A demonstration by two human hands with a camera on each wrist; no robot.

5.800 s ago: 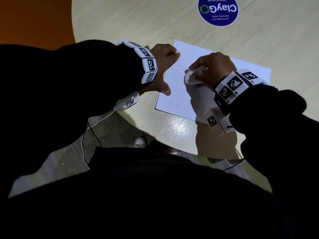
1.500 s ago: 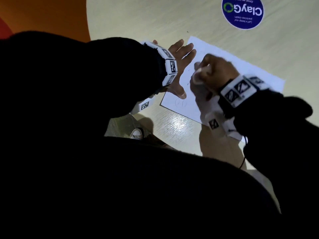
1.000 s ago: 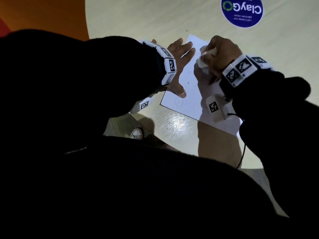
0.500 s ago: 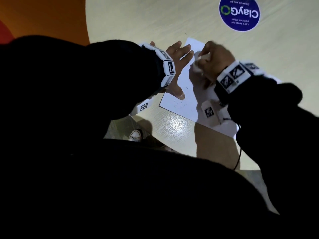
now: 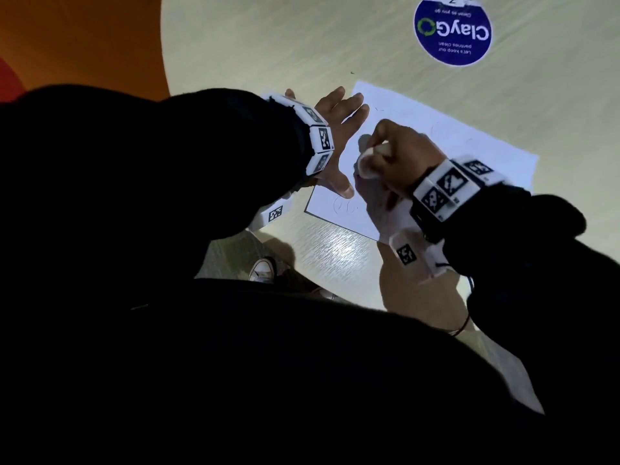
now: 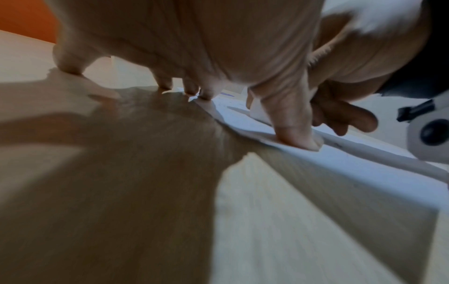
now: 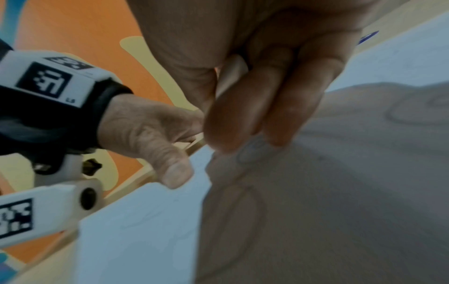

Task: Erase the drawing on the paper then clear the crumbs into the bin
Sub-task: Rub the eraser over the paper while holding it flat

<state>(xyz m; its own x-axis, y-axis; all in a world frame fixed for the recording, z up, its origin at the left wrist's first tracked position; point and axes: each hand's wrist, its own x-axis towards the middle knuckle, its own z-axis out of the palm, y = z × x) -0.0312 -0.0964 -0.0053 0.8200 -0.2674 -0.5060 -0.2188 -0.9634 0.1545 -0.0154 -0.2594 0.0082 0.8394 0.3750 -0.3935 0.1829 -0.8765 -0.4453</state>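
A white sheet of paper [image 5: 446, 139] with faint pencil lines lies on the pale wooden table [image 5: 268, 45]. My left hand [image 5: 335, 135] lies flat with spread fingers, pressing the sheet's left edge; its thumb [image 6: 294, 134] pins the near corner. My right hand [image 5: 392, 152] grips a white eraser [image 5: 369, 162] and holds it down on the paper beside the left hand. In the right wrist view the eraser [image 7: 230, 71] shows between curled fingers, above a pencil outline [image 7: 250, 151]. Small drawn ovals [image 5: 342, 206] sit near the sheet's front left corner.
A round blue ClayGo sticker [image 5: 453, 28] sits at the far side of the table. The table's curved edge runs close in front of me, with floor and a shoe [image 5: 263, 268] below. Orange floor [image 5: 84, 38] lies at left. No bin is in view.
Over the last second my right hand has drawn the eraser from the sheet's far left corner back toward me, close to the left thumb. The left hand stays pressed on the paper.
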